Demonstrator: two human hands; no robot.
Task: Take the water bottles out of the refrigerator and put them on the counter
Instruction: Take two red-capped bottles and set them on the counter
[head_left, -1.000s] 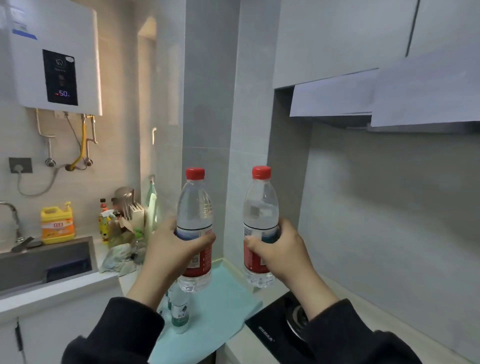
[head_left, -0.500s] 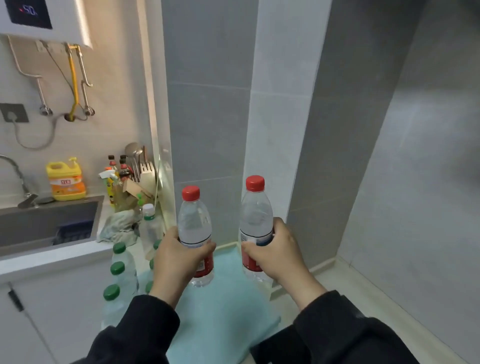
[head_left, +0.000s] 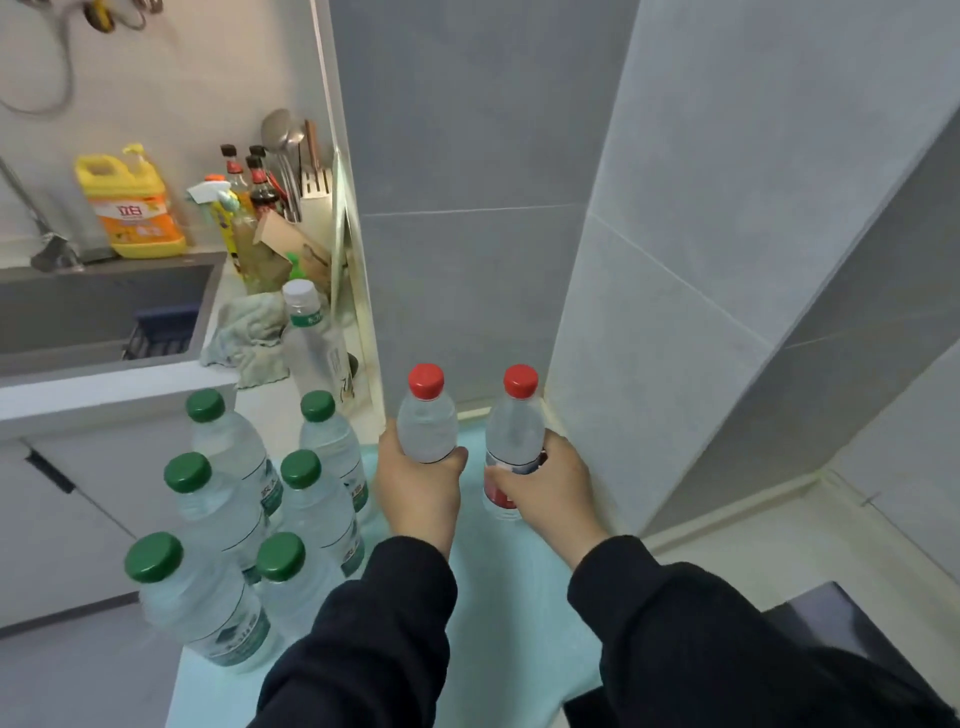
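**Setting Two Red-Capped Bottles on the Counter**

At the bottom of the frame, two dark sleeves (head_left: 363, 634) reach forward over a pale teal mat (head_left: 498, 597) laid on the counter (head_left: 727, 551). Just above them, the left hand (head_left: 421, 488) has fingers and thumb wrapped closed around the lower body of the left bottle (head_left: 427, 423). The right hand (head_left: 545, 483) grips the right bottle (head_left: 511, 441) in the same way, at its red label. Both bottles sit low over the far end of the mat, near each other but apart. The left bottle's base is hidden behind the hand. Whether the right bottle's base touches the mat cannot be told.

Procedure, as judged:
1. Lower each bottle straight down until its base rests flat.
2. Loosen the fingers only once the bottle stands unaided.
3. Keep the left bottle clear of the six green-capped bottles (head_left: 311, 509) standing at lower left.
4. Keep the right bottle off the tiled column (head_left: 623, 364) just beside it.

Orientation: each long axis runs near vertical, red cap up. The right bottle's top leans slightly toward the right of the frame.

Farther back, at centre left, stand a white-capped bottle (head_left: 311, 343) and a crumpled cloth (head_left: 244, 338). Beyond them, in the upper left, are a sink (head_left: 104, 301) and a yellow detergent jug (head_left: 130, 208).
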